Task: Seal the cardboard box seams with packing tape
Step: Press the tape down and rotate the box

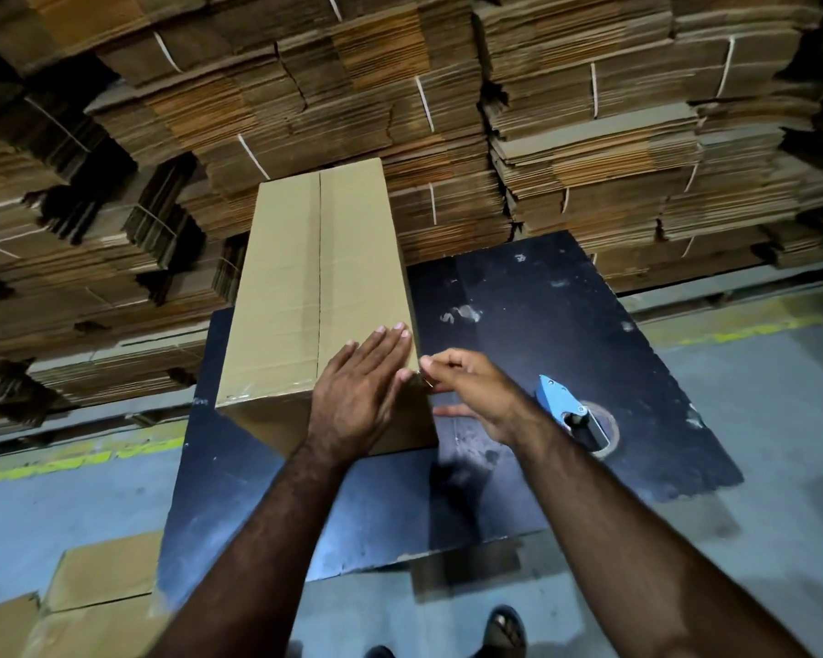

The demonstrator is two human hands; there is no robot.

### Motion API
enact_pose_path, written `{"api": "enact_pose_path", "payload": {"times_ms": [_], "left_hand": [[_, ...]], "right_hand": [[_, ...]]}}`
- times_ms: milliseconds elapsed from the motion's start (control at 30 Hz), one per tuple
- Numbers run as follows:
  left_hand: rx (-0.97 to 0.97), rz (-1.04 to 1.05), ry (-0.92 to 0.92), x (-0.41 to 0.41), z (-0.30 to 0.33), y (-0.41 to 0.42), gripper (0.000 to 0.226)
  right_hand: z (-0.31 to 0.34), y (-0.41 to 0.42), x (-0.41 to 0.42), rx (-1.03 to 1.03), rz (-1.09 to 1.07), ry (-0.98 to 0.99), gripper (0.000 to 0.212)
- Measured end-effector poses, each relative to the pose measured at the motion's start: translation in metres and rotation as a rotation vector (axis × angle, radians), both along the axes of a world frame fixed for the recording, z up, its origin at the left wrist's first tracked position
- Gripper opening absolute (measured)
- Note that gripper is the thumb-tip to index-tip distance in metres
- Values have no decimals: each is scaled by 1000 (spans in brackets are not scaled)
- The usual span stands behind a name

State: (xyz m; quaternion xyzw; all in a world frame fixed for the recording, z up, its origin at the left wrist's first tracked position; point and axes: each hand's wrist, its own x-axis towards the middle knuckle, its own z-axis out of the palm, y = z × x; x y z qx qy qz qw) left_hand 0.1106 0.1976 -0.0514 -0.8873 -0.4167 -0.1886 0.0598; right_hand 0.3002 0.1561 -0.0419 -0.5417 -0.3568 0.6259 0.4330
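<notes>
A long brown cardboard box [300, 287] lies on a dark blue table [542, 325], its top seam running away from me. My left hand [357, 391] presses flat on the box's near right top corner, fingers straight. My right hand [471, 387] is beside that corner, thumb and forefinger pinching something small at the box edge; it looks like a tape end, but I cannot tell. Clear tape glints along the near top edge. A blue tape dispenser [573, 415] with its roll lies on the table to the right of my right hand.
Tall stacks of strapped flat cardboard [590, 135] fill the space behind the table. More brown boxes [91, 586] sit on the floor at lower left. Grey floor with a yellow line [732, 332] surrounds the table. My feet show at the bottom edge.
</notes>
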Motion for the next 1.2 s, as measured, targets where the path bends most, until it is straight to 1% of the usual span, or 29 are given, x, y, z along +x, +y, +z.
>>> {"api": "enact_pose_path", "payload": {"times_ms": [67,100,133,200,267,333,367,400,500,533,667,733,767,833,900,933,1033,1067,1133,1200], "left_hand": [[-6,5,2,0,1,-1,48],[-6,10,0,0,1,-1,48],[-8,16,-4,1,1,-1,48],[-15,22,-13,2,1,-1,48],[-16,24,-19,4,1,-2,48],[-8,21,-24,4,1,-2,47],[-5,18,-27,4,1,-2,47],[-3,16,-32,4,1,-3,47],[5,17,-54,5,2,-5,47],[3,23,-66,5,3,-5,46],[-10,85,-140,12,4,-7,45],[-7,146,-172,20,3,-9,44],[1,178,-183,24,2,-11,44],[25,217,-187,29,1,-13,45],[49,218,-183,31,0,-12,46],[71,222,-175,31,-2,-11,45],[136,258,-121,37,-8,-12,42],[136,274,-101,41,-9,-13,42],[103,288,-76,44,-9,-12,45],[55,236,-27,36,-7,-12,57]], "right_hand": [[1,0,4,16,-17,53,13],[1,0,8,19,-36,84,12],[1,0,13,22,-60,82,12],[4,-1,24,29,-107,-12,14],[8,-2,25,-2,-98,-67,23],[14,-3,19,-76,-28,-63,39],[14,-3,14,-95,6,-56,43],[14,-3,10,-90,33,-37,41],[12,-1,2,-39,30,73,19],[11,0,1,-41,19,110,14],[1,1,-1,-99,-10,264,14],[-2,2,0,-130,-14,301,10],[-1,2,2,-137,-17,273,8],[-3,3,11,-148,-52,132,17],[-11,4,22,-174,-158,-14,24],[-14,4,25,-166,-221,-37,22],[-8,6,19,-4,-398,-72,9],[-1,7,12,68,-416,-103,11],[18,1,-8,206,-379,-135,20],[29,-11,-31,294,-323,-233,30]]}}
